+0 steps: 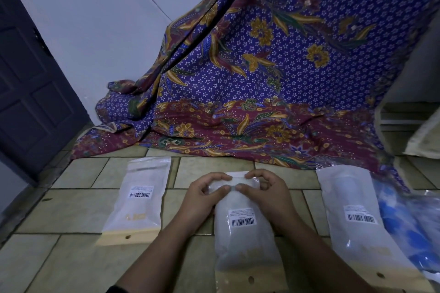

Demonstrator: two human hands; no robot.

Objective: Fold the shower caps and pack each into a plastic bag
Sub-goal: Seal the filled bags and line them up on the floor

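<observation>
My left hand [202, 194] and right hand [266, 191] pinch the far mouth of the middle bag [245, 240], thumbs and fingertips closed on its top strip. I judge this the sealing step; next I press along the strip until it shuts. The bag looks filled with something pale, likely a folded cap, though I cannot tell. A packed bag [138, 200] lies well left on the tiled floor [59, 209], another [357, 216] right, beside blue-and-clear shower caps [404, 219]
</observation>
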